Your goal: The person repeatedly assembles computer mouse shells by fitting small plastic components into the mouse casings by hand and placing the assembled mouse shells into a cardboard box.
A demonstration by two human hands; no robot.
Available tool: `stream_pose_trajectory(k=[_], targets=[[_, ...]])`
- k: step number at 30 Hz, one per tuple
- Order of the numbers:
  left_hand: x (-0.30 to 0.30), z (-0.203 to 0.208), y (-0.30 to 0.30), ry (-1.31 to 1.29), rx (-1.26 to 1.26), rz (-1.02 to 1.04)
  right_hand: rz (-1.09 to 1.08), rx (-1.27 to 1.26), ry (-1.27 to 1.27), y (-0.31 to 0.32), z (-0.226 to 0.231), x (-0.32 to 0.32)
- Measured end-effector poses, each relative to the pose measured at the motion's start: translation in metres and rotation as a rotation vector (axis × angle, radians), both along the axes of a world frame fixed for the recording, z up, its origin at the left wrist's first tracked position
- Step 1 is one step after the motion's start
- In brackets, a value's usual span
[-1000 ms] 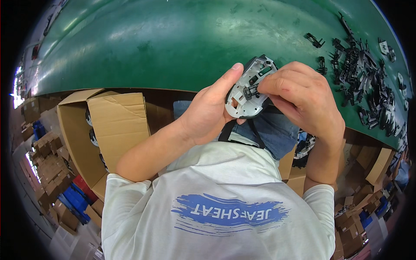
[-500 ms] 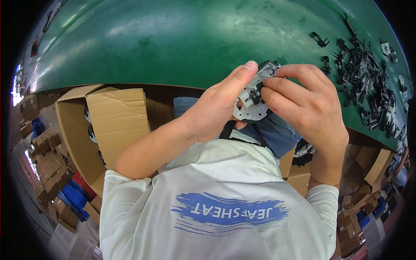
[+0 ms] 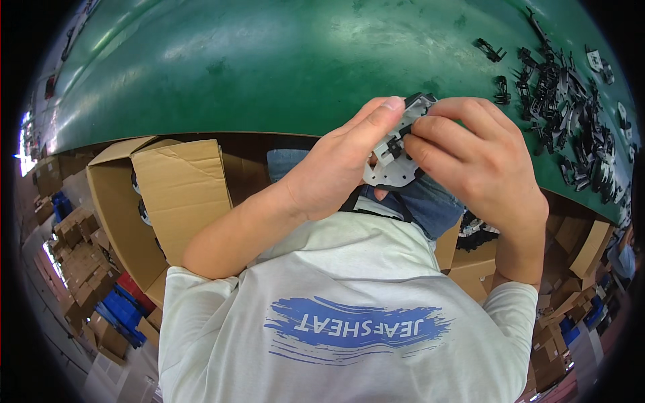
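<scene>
Between my hands, over my lap at the table's near edge, is a white and black moulded plastic housing [image 3: 396, 172] with small holes and clips. My left hand [image 3: 346, 154] grips it from the left, thumb along its upper side and a fingertip showing below. The fingers of my right hand [image 3: 470, 151] are pinched against a black piece [image 3: 396, 144] on the inner face of the housing. My right fingertips partly cover that piece, so I cannot make out its full shape.
A green table [image 3: 269, 74] stretches ahead. Many loose black plastic parts [image 3: 557, 101] lie piled at its right, some white pieces among them. An open cardboard box [image 3: 185, 195] stands at my left, holding parts. Another box [image 3: 474, 272] with dark parts sits by my right forearm.
The housing stays in both hands, tilted slightly differently. My right fingers have shifted a little on it, and the whole view has moved slightly.
</scene>
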State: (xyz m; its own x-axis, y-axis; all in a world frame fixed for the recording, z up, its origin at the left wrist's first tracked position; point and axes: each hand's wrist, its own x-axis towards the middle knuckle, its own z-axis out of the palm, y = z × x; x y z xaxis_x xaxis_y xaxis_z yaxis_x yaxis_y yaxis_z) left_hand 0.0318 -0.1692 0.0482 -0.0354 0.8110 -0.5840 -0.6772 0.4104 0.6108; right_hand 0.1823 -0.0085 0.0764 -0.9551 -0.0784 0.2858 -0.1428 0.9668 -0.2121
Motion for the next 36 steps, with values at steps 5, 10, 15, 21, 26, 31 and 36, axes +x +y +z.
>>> stream_pose_trajectory(k=[5,10,15,21,26,31,36], targets=[[-0.001,0.003,-0.003,-0.029,0.008,0.048,-0.008,-0.137,0.068,0.010,-0.005,0.004],[0.002,0.005,0.000,0.036,0.089,0.127,-0.325,-0.389,0.251,0.005,-0.016,0.015],[0.010,0.005,-0.005,0.201,0.216,0.126,-0.486,-1.100,0.199,-0.031,-0.035,0.012],[0.008,0.013,-0.007,0.265,0.247,0.113,-0.456,-0.993,0.269,-0.020,-0.036,0.008],[0.010,0.000,-0.001,0.638,0.230,0.135,-0.375,-0.932,0.220,-0.022,-0.027,0.002],[0.017,0.005,-0.003,1.074,0.335,0.055,-0.550,-0.736,0.267,-0.043,-0.026,0.009],[0.021,-0.022,-0.011,0.957,0.244,0.166,-0.486,-1.022,0.199,-0.053,-0.057,0.000]])
